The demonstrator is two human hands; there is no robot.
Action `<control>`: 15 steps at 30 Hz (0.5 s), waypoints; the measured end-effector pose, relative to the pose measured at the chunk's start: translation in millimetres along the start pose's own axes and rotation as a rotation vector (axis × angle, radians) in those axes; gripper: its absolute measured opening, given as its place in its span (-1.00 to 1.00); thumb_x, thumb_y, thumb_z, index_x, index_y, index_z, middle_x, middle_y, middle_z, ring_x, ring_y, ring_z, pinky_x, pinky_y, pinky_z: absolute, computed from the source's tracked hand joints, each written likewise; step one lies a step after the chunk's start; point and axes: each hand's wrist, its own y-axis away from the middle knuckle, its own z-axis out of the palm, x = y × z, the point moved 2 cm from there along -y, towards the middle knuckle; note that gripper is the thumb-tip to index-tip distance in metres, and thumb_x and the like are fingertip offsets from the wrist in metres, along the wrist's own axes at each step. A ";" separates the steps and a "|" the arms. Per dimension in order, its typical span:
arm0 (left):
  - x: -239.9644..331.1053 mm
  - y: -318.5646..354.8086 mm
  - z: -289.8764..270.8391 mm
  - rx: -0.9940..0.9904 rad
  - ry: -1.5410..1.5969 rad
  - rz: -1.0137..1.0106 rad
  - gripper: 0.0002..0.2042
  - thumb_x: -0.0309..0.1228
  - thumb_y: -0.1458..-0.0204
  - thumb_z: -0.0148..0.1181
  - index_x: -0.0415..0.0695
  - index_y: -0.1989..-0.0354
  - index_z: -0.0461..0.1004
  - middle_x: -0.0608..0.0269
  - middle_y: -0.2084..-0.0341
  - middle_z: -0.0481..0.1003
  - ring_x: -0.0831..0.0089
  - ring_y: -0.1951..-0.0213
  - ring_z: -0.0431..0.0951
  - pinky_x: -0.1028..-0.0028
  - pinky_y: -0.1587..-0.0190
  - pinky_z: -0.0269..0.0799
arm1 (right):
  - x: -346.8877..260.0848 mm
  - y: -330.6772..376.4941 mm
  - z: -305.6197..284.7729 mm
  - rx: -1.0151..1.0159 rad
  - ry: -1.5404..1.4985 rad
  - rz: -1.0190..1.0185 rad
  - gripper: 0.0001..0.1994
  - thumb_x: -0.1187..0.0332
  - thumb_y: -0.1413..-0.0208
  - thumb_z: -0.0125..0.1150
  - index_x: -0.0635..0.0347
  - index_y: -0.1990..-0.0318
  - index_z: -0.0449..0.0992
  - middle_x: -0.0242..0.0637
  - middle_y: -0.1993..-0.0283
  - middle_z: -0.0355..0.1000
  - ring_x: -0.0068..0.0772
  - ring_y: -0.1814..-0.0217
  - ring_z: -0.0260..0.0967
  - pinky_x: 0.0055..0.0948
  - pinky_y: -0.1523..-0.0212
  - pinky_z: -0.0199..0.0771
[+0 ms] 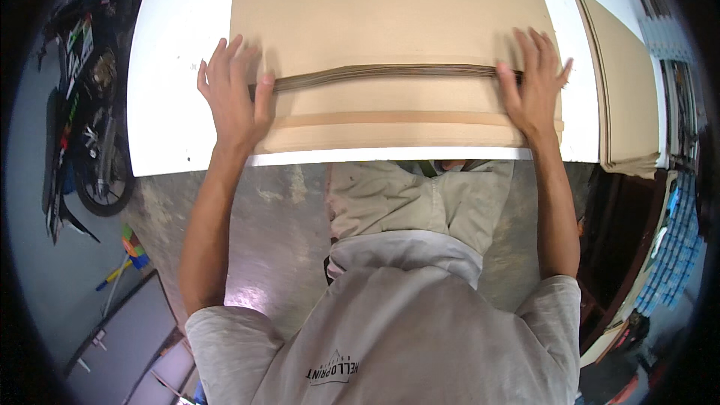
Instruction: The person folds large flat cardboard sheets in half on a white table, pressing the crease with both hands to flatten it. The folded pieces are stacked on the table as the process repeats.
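Observation:
A large stack of tan cardboard sheets (390, 15) covers the middle of the white table. Its near edge shows as a dark, layered band, slightly bowed. More tan cardboard (390, 96) lies under it and extends toward me, with a lighter strip (390, 118) running across. My left hand (234, 101) is at the left end of the layered edge, fingers stretched and apart, thumb by the edge. At the right end, my right hand (534, 90) is likewise spread, its thumb touching or close to the edge. Neither hand is closed around a sheet.
The white tabletop (176, 67) ends just in front of my body. Another pile of cardboard (622, 82) lies at the table's right side. A motorcycle (94, 120) stands on the left. Blue-and-white packs (667, 247) fill the right side, beside a dark shelf (619, 240).

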 end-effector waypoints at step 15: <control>116.9 26.7 -16.9 -0.036 0.159 0.202 -0.68 -0.21 -0.01 0.57 -0.12 0.30 0.55 0.23 0.40 0.43 0.21 0.31 0.46 0.23 0.19 0.31 | -61.0 52.3 -54.6 0.005 -0.459 -0.241 -0.72 0.24 -0.10 0.49 0.16 0.32 0.47 -0.23 0.30 0.36 -0.08 0.20 0.35 -0.10 0.09 0.28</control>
